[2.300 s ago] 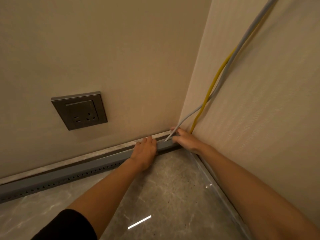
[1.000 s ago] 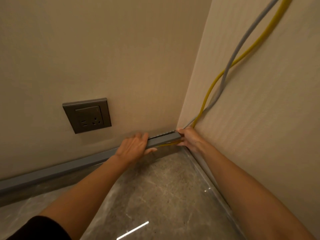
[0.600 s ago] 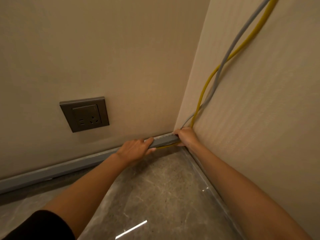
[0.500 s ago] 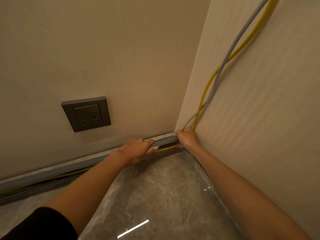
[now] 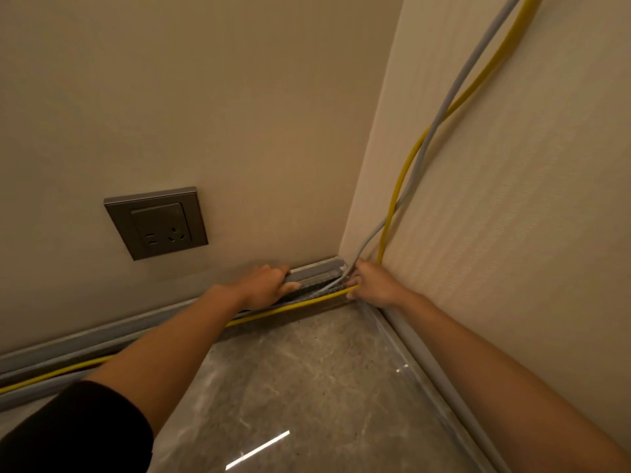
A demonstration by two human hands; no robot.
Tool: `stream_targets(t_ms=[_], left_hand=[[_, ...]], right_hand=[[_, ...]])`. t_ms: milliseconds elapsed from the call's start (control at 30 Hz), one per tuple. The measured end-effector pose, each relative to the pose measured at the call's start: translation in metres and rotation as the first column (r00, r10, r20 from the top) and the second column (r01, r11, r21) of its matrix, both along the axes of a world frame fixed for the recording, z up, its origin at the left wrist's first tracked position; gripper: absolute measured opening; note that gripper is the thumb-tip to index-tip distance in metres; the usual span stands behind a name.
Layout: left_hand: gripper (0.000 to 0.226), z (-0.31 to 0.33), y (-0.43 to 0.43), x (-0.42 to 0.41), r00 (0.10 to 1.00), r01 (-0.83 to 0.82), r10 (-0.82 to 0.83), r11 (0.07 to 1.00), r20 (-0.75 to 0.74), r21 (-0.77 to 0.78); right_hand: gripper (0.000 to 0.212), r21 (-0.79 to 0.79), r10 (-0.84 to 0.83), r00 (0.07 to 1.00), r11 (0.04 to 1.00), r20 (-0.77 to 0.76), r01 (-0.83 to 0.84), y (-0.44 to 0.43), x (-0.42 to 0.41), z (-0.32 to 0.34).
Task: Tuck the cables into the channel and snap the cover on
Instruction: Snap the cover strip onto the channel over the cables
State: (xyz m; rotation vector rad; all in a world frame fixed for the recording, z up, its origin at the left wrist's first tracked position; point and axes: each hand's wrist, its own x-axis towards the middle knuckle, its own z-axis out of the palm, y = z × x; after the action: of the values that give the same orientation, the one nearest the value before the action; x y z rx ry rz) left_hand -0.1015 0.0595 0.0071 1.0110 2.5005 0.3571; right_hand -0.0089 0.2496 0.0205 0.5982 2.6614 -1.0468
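A grey cable channel (image 5: 68, 356) runs along the foot of the back wall into the corner. Near the corner its grey cover (image 5: 314, 272) is lifted, showing the dark inside. My left hand (image 5: 264, 285) grips the cover's raised edge with curled fingers. A yellow cable (image 5: 403, 172) and a grey cable (image 5: 440, 114) drop down the right wall into the corner. The yellow cable then runs left along the channel's front. My right hand (image 5: 370, 283) pinches the cables at the corner, where the yellow one bends.
A dark grey wall socket (image 5: 156, 222) sits on the back wall above the channel. A pale skirting strip (image 5: 444, 373) follows the right wall. The floor (image 5: 307, 387) is glossy grey stone.
The cover near the corner has come up off the channel, exposing the inside. The yellow cable now lies along the channel's front. Both hands stay at the corner.
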Motion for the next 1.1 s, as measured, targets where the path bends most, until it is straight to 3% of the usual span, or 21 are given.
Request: stream_targets(t_ms=[100, 200, 333, 433, 500, 633, 767, 933, 1033, 1100], left_hand=[[0.041, -0.006, 0.001, 0.001, 0.993, -0.065, 0.056, 0.994, 0.107, 0.091], [0.033, -0.005, 0.003, -0.003, 0.991, -0.102, 0.091, 0.987, 0.097, 0.123], [0.029, -0.005, 0.005, -0.007, 0.986, -0.161, 0.154, 0.979, 0.067, 0.122], [0.036, -0.005, 0.006, -0.008, 0.980, -0.184, 0.175, 0.977, 0.095, 0.105], [0.031, -0.005, 0.007, -0.007, 0.973, -0.200, 0.183, 0.973, 0.142, 0.118], [0.027, -0.010, 0.008, -0.006, 0.942, -0.270, 0.212, 0.938, 0.258, 0.215], [0.030, -0.009, 0.004, -0.007, 0.966, -0.231, 0.196, 0.946, 0.170, 0.227], [0.025, -0.010, 0.005, -0.006, 0.980, -0.197, 0.187, 0.956, 0.068, 0.219], [0.026, -0.012, 0.003, -0.005, 0.987, -0.163, 0.159, 0.962, 0.038, 0.217], [0.026, -0.012, 0.003, -0.004, 0.986, -0.169, 0.167, 0.961, 0.028, 0.218]], right_hand=[[0.021, 0.058, -0.006, 0.998, 0.998, -0.062, 0.010, 0.002, 0.001, -0.005], [0.037, 0.265, 0.073, 0.992, 0.963, -0.105, -0.043, 0.005, 0.000, -0.008], [0.036, 0.467, 0.261, 0.960, 0.864, -0.099, -0.187, 0.005, 0.000, -0.001], [0.015, 0.488, 0.297, 0.941, 0.853, -0.164, -0.184, 0.005, 0.004, 0.003], [0.020, 0.501, 0.275, 0.941, 0.854, -0.199, -0.143, 0.002, 0.003, 0.005], [0.026, 0.537, 0.244, 0.963, 0.831, -0.112, -0.148, 0.000, -0.004, 0.008], [0.029, 0.532, 0.275, 0.960, 0.820, -0.044, -0.211, 0.004, -0.009, 0.004], [0.027, 0.486, 0.191, 0.978, 0.864, -0.082, -0.128, 0.002, -0.011, -0.004], [0.025, 0.477, 0.158, 0.974, 0.877, -0.163, -0.062, 0.002, -0.010, -0.011], [0.020, 0.557, 0.207, 0.937, 0.830, -0.280, -0.016, 0.000, -0.001, -0.019]])
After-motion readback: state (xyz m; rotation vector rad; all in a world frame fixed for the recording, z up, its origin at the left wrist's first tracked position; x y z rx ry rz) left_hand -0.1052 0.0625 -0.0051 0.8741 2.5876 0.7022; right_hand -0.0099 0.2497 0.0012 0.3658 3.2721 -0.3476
